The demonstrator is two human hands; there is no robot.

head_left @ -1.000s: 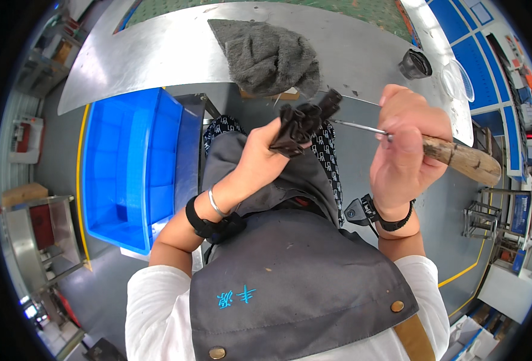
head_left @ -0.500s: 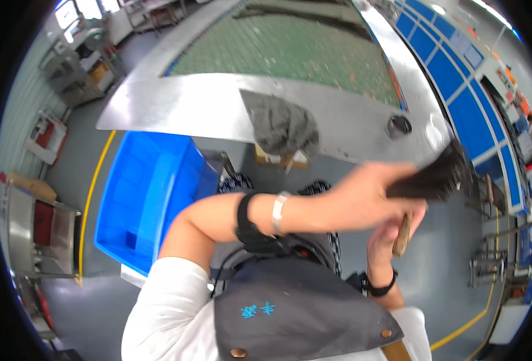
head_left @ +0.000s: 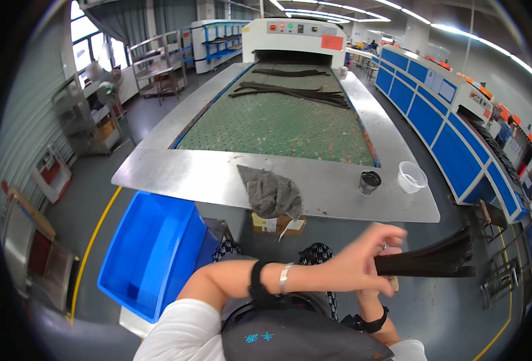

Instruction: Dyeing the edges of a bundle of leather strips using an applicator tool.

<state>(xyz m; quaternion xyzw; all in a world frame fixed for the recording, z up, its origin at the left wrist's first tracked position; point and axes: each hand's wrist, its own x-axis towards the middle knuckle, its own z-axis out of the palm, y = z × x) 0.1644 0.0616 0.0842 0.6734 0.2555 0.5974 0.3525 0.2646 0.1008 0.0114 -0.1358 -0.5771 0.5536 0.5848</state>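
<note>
My left hand (head_left: 353, 263) reaches across to the right, its thumb and fingers curled around the near end of a bundle of dark flat strips (head_left: 425, 257). The bundle points right and fans out at its far end. Behind and below it is my right hand (head_left: 368, 296), mostly hidden by the left. A small tan, wood-like piece (head_left: 394, 283) shows at the right hand's fingers; whether it joins the bundle cannot be seen. More long dark strips (head_left: 290, 91) lie across the green conveyor belt (head_left: 266, 132) ahead.
On the metal table edge (head_left: 176, 175) lie a grey cloth (head_left: 272, 194), a dark-filled cup (head_left: 369, 182) and a clear plastic tub (head_left: 411, 177). A blue bin (head_left: 148, 253) stands at left, a cardboard box (head_left: 278, 225) under the table. The belt enters a white machine (head_left: 293, 39).
The view has tilted up, showing the machine and belt. The bundle has swung from slanting up-right to nearly level, and both hands sit lower in the picture.
</note>
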